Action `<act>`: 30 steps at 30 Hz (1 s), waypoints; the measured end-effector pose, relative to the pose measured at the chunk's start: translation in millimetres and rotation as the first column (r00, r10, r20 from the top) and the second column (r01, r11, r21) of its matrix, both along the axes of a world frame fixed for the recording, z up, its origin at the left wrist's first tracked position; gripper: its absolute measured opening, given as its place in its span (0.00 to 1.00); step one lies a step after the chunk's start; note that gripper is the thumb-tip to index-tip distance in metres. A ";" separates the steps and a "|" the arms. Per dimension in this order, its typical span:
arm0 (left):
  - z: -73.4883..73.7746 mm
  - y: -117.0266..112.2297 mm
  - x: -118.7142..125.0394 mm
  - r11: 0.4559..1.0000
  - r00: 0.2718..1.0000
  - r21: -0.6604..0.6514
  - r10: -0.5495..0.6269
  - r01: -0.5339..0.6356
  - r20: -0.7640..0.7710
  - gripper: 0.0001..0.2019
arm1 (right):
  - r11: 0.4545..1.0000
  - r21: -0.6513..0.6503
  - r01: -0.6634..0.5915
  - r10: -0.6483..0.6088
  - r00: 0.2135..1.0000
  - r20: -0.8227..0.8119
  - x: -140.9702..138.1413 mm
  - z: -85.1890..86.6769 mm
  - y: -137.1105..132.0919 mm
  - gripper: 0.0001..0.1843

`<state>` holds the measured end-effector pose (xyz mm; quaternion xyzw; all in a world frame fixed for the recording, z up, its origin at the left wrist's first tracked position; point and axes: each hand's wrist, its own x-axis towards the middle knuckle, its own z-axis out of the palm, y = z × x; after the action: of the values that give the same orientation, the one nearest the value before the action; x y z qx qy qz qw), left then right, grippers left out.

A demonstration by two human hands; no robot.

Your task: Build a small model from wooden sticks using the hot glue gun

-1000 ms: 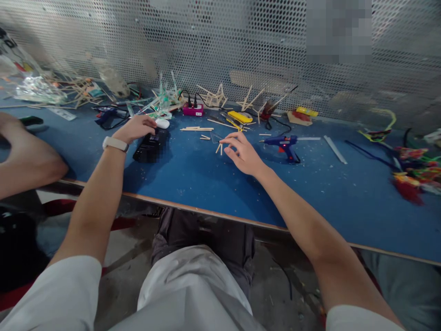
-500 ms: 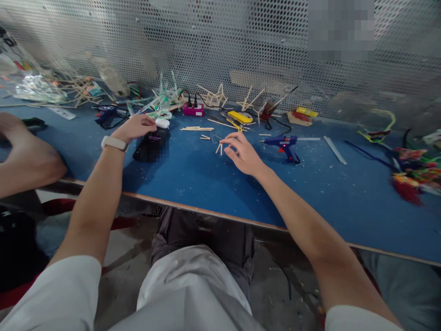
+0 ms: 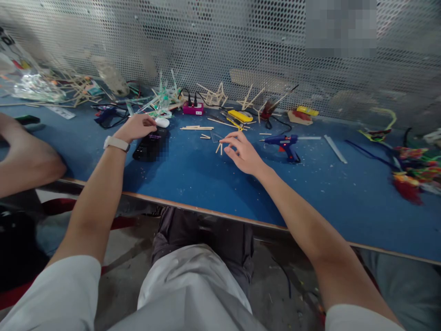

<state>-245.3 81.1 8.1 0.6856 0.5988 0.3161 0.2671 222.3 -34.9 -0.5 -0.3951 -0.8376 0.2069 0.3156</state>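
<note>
My left hand point(image 3: 135, 127) rests with curled fingers on the top of a black phone point(image 3: 151, 144) lying on the blue table point(image 3: 206, 174); a white watch band is on that wrist. A small white oval object point(image 3: 162, 122) lies just beyond its fingertips. My right hand point(image 3: 241, 151) hovers over the table with fingers spread and holds nothing. Short wooden sticks point(image 3: 219, 148) lie right by its fingertips. A blue glue gun point(image 3: 284, 143) stands to its right.
Another person's arm point(image 3: 24, 158) rests at the left edge. Along the perforated metal back wall lie stick models point(image 3: 213, 97), a pink power strip point(image 3: 193, 109), a yellow cutter point(image 3: 240, 116), longer sticks point(image 3: 196, 128) and plastic bags point(image 3: 34, 87). Colourful pipe cleaners point(image 3: 413, 174) lie far right.
Almost nothing has moved: both my hands stay where they were, with only slight shifts of the view and of the other person's arm.
</note>
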 end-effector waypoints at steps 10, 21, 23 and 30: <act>2.5 -4.8 2.5 0.998 0.963 0.059 0.025 -0.009 -0.268 0.17 | 1.000 -0.003 -0.005 0.005 1.000 -0.018 0.1 -1.5 0.9 0.39; 15.3 -18.3 13.0 0.998 0.929 0.061 0.033 -0.011 -0.369 0.23 | 1.000 -0.011 -0.001 0.001 1.000 -0.028 -0.1 -2.0 0.8 0.40; 15.9 -18.5 13.5 0.999 0.926 0.050 0.038 -0.021 -0.376 0.23 | 1.000 -0.011 -0.002 0.002 1.000 -0.030 0.1 -2.1 1.1 0.41; 15.6 -18.1 12.6 0.999 0.929 0.046 0.038 -0.023 -0.368 0.23 | 1.000 -0.012 0.005 -0.005 1.000 -0.021 0.5 -2.4 1.4 0.41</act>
<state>-232.7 63.0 23.6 0.7288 0.6423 0.1979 0.1309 222.7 -33.5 -2.9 -0.3969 -0.8320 0.2154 0.3222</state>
